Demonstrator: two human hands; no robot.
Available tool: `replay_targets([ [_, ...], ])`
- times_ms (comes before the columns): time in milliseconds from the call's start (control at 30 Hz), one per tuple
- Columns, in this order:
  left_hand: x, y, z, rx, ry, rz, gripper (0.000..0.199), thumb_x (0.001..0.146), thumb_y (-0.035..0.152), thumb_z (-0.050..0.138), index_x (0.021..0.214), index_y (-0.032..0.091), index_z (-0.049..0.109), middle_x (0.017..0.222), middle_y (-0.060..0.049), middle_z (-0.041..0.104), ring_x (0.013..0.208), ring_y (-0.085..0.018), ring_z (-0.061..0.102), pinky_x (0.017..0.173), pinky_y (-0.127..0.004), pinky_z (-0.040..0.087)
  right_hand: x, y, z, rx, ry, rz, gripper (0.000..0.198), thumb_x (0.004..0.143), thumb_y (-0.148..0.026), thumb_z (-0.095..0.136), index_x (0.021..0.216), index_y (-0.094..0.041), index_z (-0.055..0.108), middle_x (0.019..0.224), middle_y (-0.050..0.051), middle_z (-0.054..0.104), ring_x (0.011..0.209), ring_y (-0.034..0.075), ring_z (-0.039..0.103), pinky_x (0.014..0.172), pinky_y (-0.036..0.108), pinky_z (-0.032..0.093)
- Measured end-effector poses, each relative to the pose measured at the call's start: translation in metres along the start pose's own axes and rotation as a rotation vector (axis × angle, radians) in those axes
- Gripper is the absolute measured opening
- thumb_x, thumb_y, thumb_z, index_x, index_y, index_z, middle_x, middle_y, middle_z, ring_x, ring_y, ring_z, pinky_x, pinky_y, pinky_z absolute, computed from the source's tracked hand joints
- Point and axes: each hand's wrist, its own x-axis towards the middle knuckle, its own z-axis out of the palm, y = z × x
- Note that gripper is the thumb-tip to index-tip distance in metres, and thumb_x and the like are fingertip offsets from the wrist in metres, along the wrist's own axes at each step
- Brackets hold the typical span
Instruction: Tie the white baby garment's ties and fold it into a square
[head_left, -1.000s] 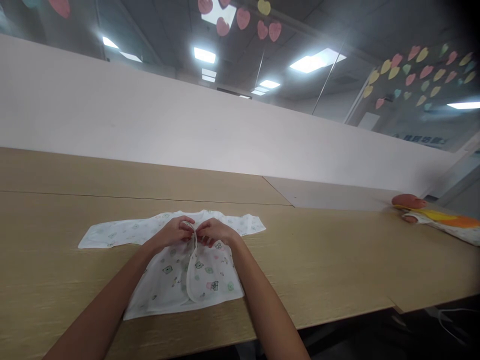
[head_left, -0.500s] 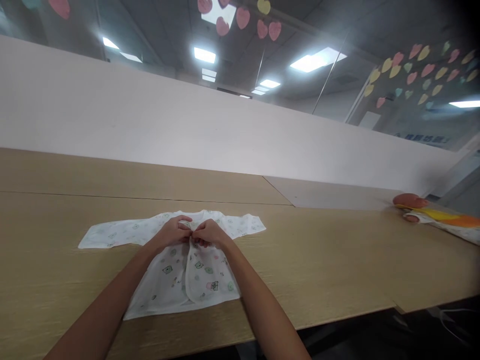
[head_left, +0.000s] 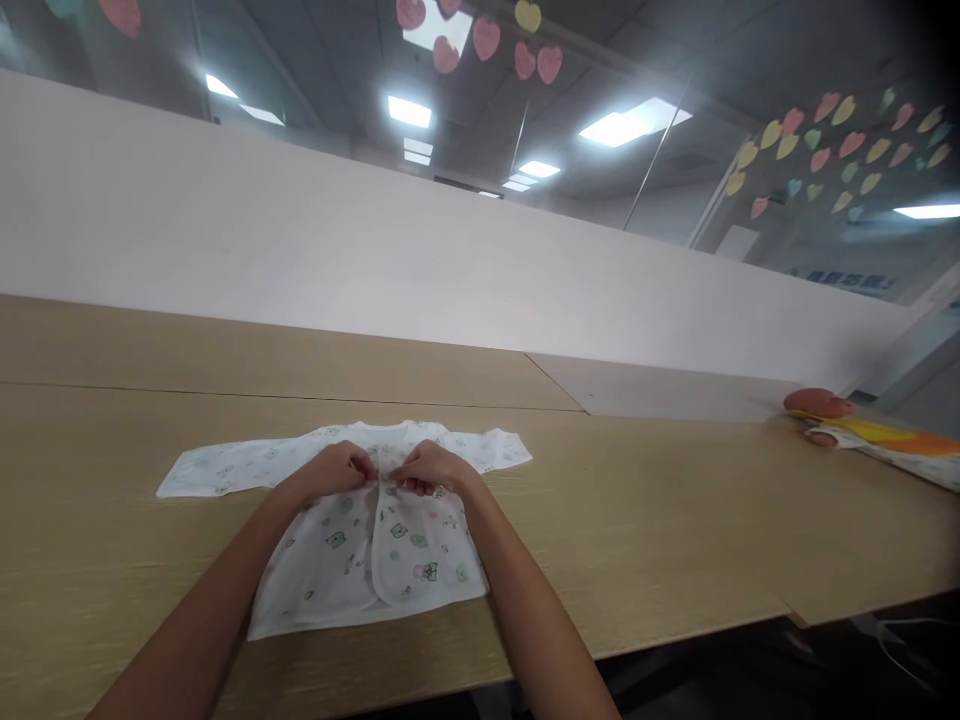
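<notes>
A white baby shirt (head_left: pixel 420 545) printed with small green and pink figures lies spread on the table, sleeves out to both sides. Its front opening runs down the middle, the two edges side by side and slightly parted near the hem. My left hand (head_left: pixel 341 470) pinches the cloth at the left of this opening, upper chest level. Across from it, my right hand (head_left: pixel 429 468) pinches the right front edge. A narrow gap separates the fingertips. Any fastener under the fingers is too small to make out.
The wooden table (head_left: pixel 637 520) has its front edge at lower right. A white partition (head_left: pixel 375 270) with glass above stands along the back. At the far right lie a reddish-brown rounded object (head_left: pixel 817 402) and yellow, orange and white cloth (head_left: pixel 892 437).
My hands have moved slightly apart; before, their fingertips met at the opening. My left hand has shifted a little left and down. The shirt's place on the table is nearly the same.
</notes>
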Motion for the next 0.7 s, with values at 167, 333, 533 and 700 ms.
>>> replay_targets([
  [167,-0.005,0.007,-0.004,-0.076,-0.341,0.098,0.020,0.056,0.023,0.055,0.065,0.025,0.074,0.065,0.002,0.069,0.064,-0.018,0.057,0.059,-0.025,0.042,-0.011,-0.009,0.002,-0.132,-0.332,-0.009,0.030,0.066,-0.041,0.069,0.061,-0.012,0.063,0.048,-0.002,0.053,0.039,0.005,0.041,0.038,0.017,0.032],
  [333,-0.008,0.019,-0.005,-0.053,-0.460,0.120,0.020,0.059,0.029,0.061,0.073,0.026,0.075,0.068,0.002,0.069,0.064,-0.017,0.056,0.058,-0.024,0.040,-0.010,-0.011,0.007,-0.207,-0.375,0.003,0.032,0.066,-0.042,0.068,0.060,-0.012,0.062,0.047,-0.003,0.052,0.038,0.005,0.042,0.039,0.018,0.034],
  [533,-0.009,0.020,-0.003,-0.026,-0.438,0.113,0.021,0.053,0.032,0.067,0.073,0.028,0.075,0.067,0.002,0.068,0.064,-0.018,0.057,0.057,-0.024,0.041,-0.007,-0.003,-0.001,-0.191,-0.430,-0.030,0.017,0.070,-0.024,0.064,0.059,-0.013,0.056,0.049,-0.004,0.054,0.040,0.005,0.047,0.043,0.017,0.039],
  [700,-0.009,0.016,-0.002,-0.064,-0.431,0.157,0.016,0.054,0.031,0.068,0.069,0.026,0.074,0.062,0.002,0.066,0.060,-0.016,0.055,0.054,-0.023,0.040,-0.007,-0.001,-0.007,-0.117,-0.445,-0.094,0.016,0.068,-0.022,0.066,0.060,-0.013,0.055,0.048,-0.005,0.052,0.042,0.005,0.047,0.043,0.017,0.040],
])
